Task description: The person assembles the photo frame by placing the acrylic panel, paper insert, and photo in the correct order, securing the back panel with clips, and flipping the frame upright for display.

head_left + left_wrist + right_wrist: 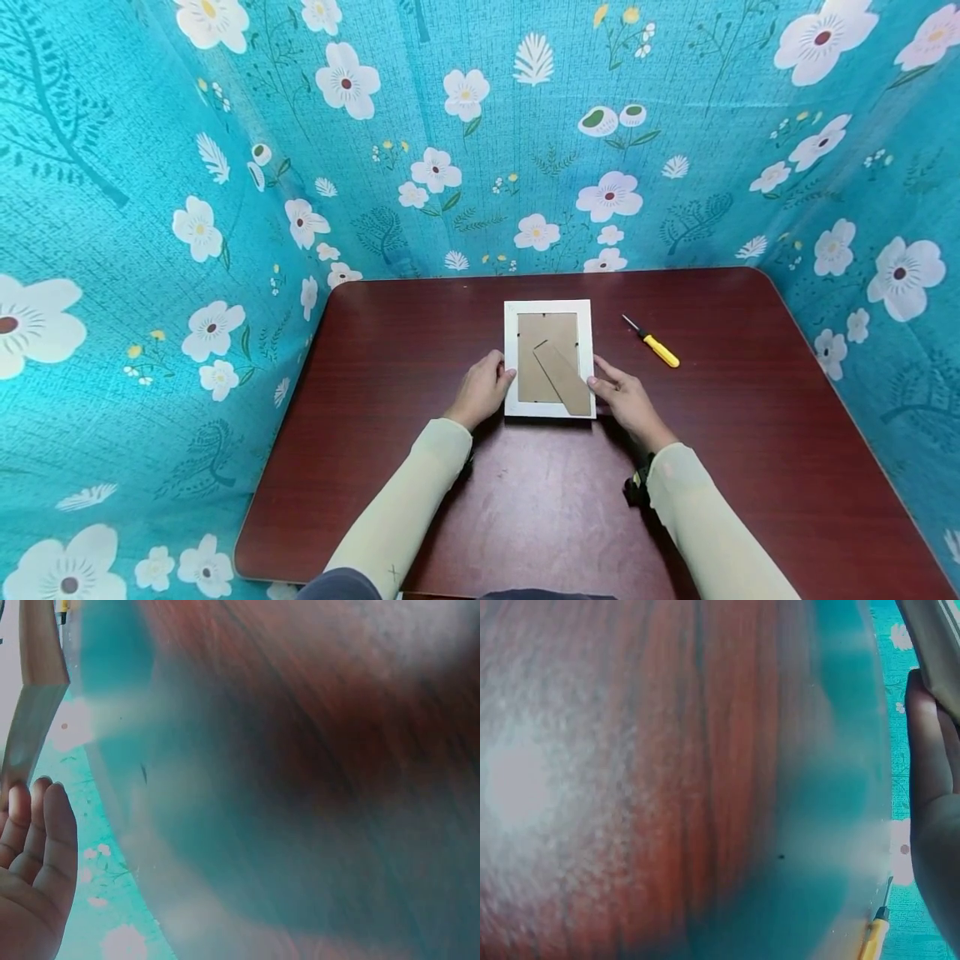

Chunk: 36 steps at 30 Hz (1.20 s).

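A white picture frame (512,333) is held back side up, raised off the table. Its brown backing board (531,385) faces me, and an easel stand (566,383) slants across it to the lower right corner. My left hand (480,390) grips the left side, thumb on the face near the edge. On the opposite side my right hand (628,406) holds the right edge, its thumb against the rim and fingers beneath. From the left wrist, the frame's wooden side (34,727) meets the fingertips; the right wrist view shows its edge (936,656) over the fingers.
A screwdriver (660,348) with a yellow handle lies on the table to the right of the frame. The dark red wooden table (390,358) has rounded corners. Teal flowered cloth (480,192) hangs behind it and on both sides.
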{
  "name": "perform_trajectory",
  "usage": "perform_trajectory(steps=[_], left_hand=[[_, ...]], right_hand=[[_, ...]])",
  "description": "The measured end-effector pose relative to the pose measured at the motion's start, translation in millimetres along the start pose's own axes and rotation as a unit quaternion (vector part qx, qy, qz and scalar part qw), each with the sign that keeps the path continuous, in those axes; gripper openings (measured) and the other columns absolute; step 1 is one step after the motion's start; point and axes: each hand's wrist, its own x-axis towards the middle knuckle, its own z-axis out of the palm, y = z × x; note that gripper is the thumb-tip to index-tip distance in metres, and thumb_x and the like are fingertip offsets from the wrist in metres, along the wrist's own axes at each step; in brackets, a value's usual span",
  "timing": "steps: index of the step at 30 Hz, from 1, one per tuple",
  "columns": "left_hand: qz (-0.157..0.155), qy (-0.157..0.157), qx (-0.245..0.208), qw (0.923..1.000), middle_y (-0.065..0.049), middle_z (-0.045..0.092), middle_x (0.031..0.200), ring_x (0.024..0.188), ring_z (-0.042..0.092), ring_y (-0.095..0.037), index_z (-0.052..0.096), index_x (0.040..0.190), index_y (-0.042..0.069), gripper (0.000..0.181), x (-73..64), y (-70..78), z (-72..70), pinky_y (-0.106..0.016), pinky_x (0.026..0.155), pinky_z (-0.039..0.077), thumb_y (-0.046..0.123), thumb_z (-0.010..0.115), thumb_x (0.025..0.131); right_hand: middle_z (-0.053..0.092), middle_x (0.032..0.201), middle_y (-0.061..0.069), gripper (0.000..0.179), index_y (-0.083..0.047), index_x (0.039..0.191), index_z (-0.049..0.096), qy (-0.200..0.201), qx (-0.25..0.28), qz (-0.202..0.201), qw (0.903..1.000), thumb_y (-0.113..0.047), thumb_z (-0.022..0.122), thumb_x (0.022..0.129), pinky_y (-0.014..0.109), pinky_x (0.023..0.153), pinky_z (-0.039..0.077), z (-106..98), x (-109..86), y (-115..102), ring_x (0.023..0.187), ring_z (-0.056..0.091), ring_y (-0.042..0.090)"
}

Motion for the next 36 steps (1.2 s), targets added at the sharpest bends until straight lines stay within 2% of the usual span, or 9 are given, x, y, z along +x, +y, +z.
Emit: perform_trajectory(steps=[5, 8, 14, 22, 26, 30, 33, 36], left_hand=[[0.000, 0.009, 0.017, 0.9998, 0.005, 0.050, 0.082, 0.072, 0.051, -0.012, 0.055, 0.096, 0.014, 0.015, 3.1, 0.3, -3.3, -0.029, 0.063, 0.042, 0.027, 0.062, 0.097], [-0.006, 0.006, 0.023, 0.9997, 0.004, 0.052, 0.089, 0.078, 0.053, -0.013, 0.059, 0.106, 0.011, 0.017, 5.8, -0.3, -6.2, -0.030, 0.067, 0.044, 0.025, 0.062, 0.097], [-0.022, 0.004, 0.006, 0.9997, 0.002, 0.056, 0.096, 0.086, 0.055, -0.014, 0.062, 0.121, 0.009, 0.031, 13.2, -2.8, -12.2, -0.031, 0.078, 0.046, 0.030, 0.058, 0.098], [-0.026, 0.023, -0.044, 0.9984, 0.001, 0.058, 0.093, 0.085, 0.055, -0.014, 0.066, 0.116, 0.010, 0.031, 18.8, -5.9, -18.1, -0.031, 0.078, 0.046, 0.033, 0.052, 0.101], [-0.044, 0.023, -0.058, 0.9971, 0.000, 0.061, 0.101, 0.092, 0.057, -0.014, 0.063, 0.125, 0.009, 0.038, 20.5, -6.3, -19.5, -0.031, 0.083, 0.046, 0.035, 0.047, 0.103], [-0.056, 0.039, -0.083, 0.9943, -0.001, 0.061, 0.107, 0.096, 0.058, -0.016, 0.056, 0.135, 0.007, 0.044, 23.6, -1.2, -26.0, -0.034, 0.087, 0.046, 0.036, 0.047, 0.103], [-0.054, 0.054, -0.103, 0.9917, -0.001, 0.061, 0.109, 0.097, 0.058, -0.016, 0.052, 0.138, 0.007, 0.046, 26.7, 5.1, -33.3, -0.035, 0.087, 0.047, 0.035, 0.048, 0.102], [-0.049, 0.070, -0.120, 0.9891, -0.002, 0.062, 0.113, 0.097, 0.059, -0.015, 0.051, 0.137, 0.006, 0.045, 26.6, 9.9, -39.1, -0.035, 0.086, 0.047, 0.035, 0.049, 0.102]], right_hand=[[0.054, 0.126, 0.031, 0.057, 0.009, 0.143, 0.038, -0.021, 0.045, -0.005, 0.9988, -0.018, 0.061, 0.098, 0.040, 0.076, 0.055, 4, -0.5, -3, 0.096, 0.066, 0.017], [0.062, 0.117, 0.028, 0.049, 0.015, 0.134, 0.044, -0.031, 0.053, -0.018, 0.9980, -0.012, 0.062, 0.097, 0.039, 0.076, 0.055, 6, 1.3, -7, 0.093, 0.067, 0.017], [0.067, 0.102, 0.011, 0.041, 0.015, 0.125, 0.045, -0.051, 0.041, -0.026, 0.9975, -0.009, 0.063, 0.096, 0.038, 0.073, 0.056, 9, 8.7, -17, 0.085, 0.066, 0.014], [0.066, 0.093, 0.003, 0.033, 0.011, 0.116, 0.048, -0.048, 0.038, -0.044, 0.9972, -0.003, 0.066, 0.092, 0.034, 0.069, 0.056, 20, 3.0, -34, 0.078, 0.064, 0.010], [0.065, 0.092, 0.005, 0.031, 0.012, 0.112, 0.048, -0.049, 0.031, -0.062, 0.9964, 0.001, 0.067, 0.090, 0.033, 0.068, 0.056, 30, -3.1, -44, 0.077, 0.064, 0.008], [0.065, 0.095, 0.013, 0.030, 0.013, 0.111, 0.049, -0.036, 0.007, -0.089, 0.9953, 0.005, 0.067, 0.089, 0.037, 0.069, 0.056, 39, -7.0, -52, 0.080, 0.066, 0.009], [0.065, 0.097, 0.019, 0.029, 0.014, 0.110, 0.049, -0.022, -0.009, -0.112, 0.9935, 0.006, 0.067, 0.088, 0.040, 0.070, 0.056, 45, -8.0, -58, 0.081, 0.066, 0.008], [0.065, 0.097, 0.022, 0.028, 0.010, 0.108, 0.051, -0.001, -0.037, -0.129, 0.9909, 0.004, 0.069, 0.087, 0.035, 0.069, 0.056, 51, -9.8, -63, 0.083, 0.066, 0.009]])
